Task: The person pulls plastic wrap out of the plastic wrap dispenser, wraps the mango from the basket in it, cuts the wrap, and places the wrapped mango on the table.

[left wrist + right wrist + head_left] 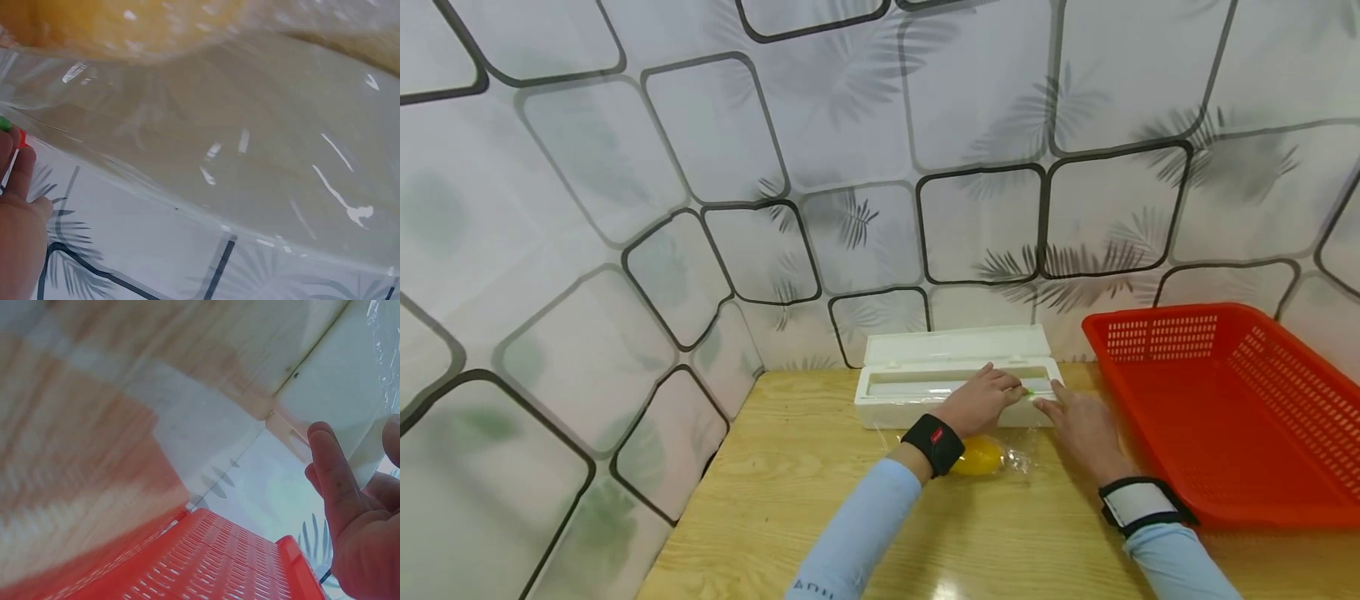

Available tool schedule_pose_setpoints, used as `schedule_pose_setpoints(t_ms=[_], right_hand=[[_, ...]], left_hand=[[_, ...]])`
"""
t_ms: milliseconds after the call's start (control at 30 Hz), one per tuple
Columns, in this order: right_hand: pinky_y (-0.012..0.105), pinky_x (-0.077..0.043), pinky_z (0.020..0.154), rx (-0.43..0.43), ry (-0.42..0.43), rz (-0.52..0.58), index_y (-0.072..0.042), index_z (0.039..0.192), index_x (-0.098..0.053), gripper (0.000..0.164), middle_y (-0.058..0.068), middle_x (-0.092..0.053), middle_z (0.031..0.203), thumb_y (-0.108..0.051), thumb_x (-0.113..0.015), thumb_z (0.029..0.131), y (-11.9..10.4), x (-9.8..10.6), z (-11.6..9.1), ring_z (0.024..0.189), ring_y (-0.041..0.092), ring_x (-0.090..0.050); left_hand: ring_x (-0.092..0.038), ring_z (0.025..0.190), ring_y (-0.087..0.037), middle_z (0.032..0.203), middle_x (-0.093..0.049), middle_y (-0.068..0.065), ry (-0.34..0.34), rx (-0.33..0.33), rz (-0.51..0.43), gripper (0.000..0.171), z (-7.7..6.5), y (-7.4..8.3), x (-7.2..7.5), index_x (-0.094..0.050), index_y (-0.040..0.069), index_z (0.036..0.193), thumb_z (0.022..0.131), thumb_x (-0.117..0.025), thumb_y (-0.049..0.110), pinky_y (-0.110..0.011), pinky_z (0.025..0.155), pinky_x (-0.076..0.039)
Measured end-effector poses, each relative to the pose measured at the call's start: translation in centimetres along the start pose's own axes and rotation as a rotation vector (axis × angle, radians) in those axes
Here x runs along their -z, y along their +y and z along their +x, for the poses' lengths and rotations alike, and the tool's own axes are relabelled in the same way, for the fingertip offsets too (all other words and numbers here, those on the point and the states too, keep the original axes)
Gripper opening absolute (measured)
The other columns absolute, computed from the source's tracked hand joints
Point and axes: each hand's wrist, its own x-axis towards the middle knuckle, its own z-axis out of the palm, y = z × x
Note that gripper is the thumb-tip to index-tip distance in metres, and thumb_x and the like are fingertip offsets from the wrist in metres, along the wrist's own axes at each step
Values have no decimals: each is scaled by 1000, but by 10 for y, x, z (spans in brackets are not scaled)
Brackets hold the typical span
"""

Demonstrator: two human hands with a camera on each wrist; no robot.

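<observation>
A long white cling film dispenser box (pixel 895 412) stands on the table against the wall, its hinged lid (pixel 955 343) raised. My left hand (pixel 981 402) reaches over its front edge and pinches a small green slide cutter (pixel 1032 392) near the right end. My right hand (pixel 1084 429) grips the box's right end, with fingers on the end wall in the right wrist view. Clear film hangs down the front. Beneath my left wrist lies a yellow-orange rounded thing (pixel 979 457) with crinkled film about it; its kind cannot be told, and the wrist partly hides it.
A red perforated plastic basket (pixel 1232 433) stands close to my right forearm. The wooden table (pixel 760 500) reaches left and forward from the box. Patterned wall covering (pixel 865 242) rises directly behind the box and along the left side.
</observation>
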Motion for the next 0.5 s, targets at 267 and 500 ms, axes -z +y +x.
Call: schedule_pose_setpoints(t_ms=[267,500], right_hand=[[56,-51,63,-32,-49,18,11,120,-52,54,30,-60,68,-28,-64,84,-1,5,-1,79,49,-56],[54,-52,64,-79,-104,17,11,123,-48,55,28,-61,70,-28,-63,85,-5,6,3,82,47,-57]], left_hand=[[-40,122,-18,129,-53,-2,4,10,-17,40,-11,-5,2,-51,14,130,91,-52,4,-42,109,-26],[-39,122,-18,129,-53,-3,15,11,-39,38,-21,-12,-1,-50,13,131,94,-47,3,-42,109,-23]])
